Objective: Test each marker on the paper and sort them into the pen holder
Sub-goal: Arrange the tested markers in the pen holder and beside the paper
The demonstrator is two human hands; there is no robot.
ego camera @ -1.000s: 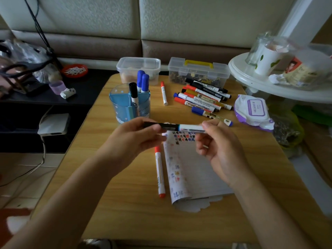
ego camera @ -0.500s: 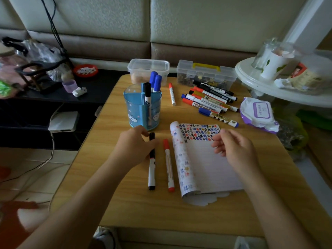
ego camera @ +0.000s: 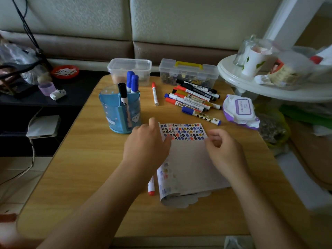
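Centrally, both hands — left hand, right hand — hover empty, fingers loosely curled, over the paper; the red marker lies partly hidden beneath the left wrist, the pen holder upper left.

The scene was dim and flat, lit softly from the upper right, where a white shelf and pillar looked brightest. The wooden worktop carried only faint, soft-edged shadows and no hard glare. Colours were muted and slightly grainy. The wide lens bent straight lines near the borders, bowing the worktop edges. Both hands, left and right, were smeared by motion blur, and the lower left corner dissolved into a pale, reddish blur. The marks on the paper stayed fairly legible.
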